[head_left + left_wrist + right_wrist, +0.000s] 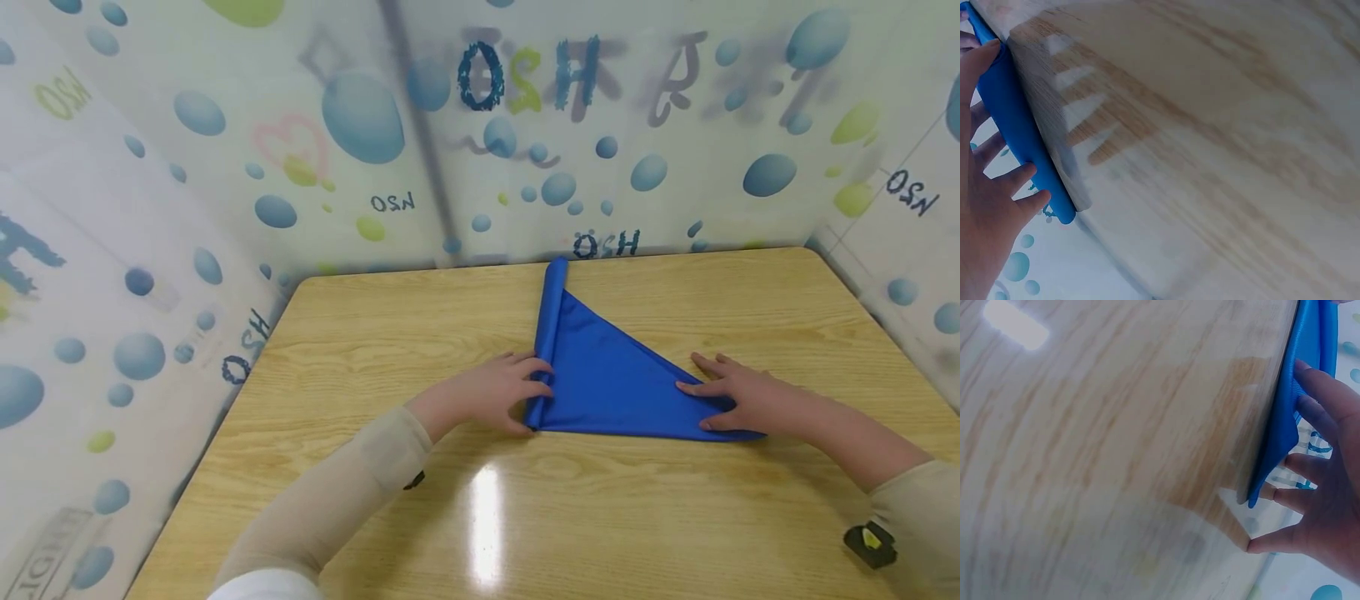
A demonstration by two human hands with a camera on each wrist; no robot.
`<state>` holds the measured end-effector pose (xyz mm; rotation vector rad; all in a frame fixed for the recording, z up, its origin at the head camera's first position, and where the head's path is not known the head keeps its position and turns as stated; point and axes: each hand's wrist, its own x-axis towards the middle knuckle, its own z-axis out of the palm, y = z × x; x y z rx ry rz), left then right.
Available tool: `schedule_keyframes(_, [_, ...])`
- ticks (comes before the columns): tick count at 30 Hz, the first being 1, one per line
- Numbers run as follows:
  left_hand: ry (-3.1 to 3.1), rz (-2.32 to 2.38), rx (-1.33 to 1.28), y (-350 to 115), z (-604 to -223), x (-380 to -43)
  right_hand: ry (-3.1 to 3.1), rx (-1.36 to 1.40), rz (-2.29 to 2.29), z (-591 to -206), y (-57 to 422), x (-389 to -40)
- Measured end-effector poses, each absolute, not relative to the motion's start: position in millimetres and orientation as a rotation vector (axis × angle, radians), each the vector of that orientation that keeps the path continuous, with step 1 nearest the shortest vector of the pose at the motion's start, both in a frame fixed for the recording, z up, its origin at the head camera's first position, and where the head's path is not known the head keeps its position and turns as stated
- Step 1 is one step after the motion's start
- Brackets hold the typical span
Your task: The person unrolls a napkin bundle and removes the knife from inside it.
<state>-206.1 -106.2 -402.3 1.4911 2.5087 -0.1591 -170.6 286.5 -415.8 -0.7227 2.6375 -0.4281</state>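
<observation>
The blue cloth lies on the desk just right of mid-frame, its left side rolled up. The left hand rests its spread grip on the roll, maybe so it won't unroll. At right, the right hand, grip also spread, touches the pointy end, likely to steady it.

Lt-brown wood-grain tbl, rounded far corners, bright glare strip on top. White walls behind + L/R, w/ blue & green blobs, mirrored H2O lettering. Grey near-vert. bar L of ctr on back wall, can't tell if shadow or print. Faint pink heart further L, same wall.
</observation>
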Motion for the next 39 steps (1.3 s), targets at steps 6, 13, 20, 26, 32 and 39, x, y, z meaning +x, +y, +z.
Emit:
schedule_keyframes(6, [2.544,-0.135,1.478,-114,-404,-203,2.634,-0.726,-0.426,-415,285,-171])
schedule_keyframes(13, [2.561,-0.097,1.457,-121,-403,-200,2.627,-0.716,-0.412,-414,284,-171])
schedule_keyframes(20, [2.506,-0.103,1.368,-125,-405,-198,2.637,-0.706,-0.423,-414,283,-170])
schedule_keyframes(26, [2.534,-0.103,1.395,-131,-407,-197,2.635,-0.717,-0.417,-415,285,-170])
schedule_keyframes(32, [2.579,-0.106,1.448,-137,-406,-194,2.637,-0.721,-0.417,-415,284,-170])
schedule_keyframes(39, [2.599,-0.09,1.481,-143,-403,-191,2.627,-0.718,-0.431,-415,284,-170])
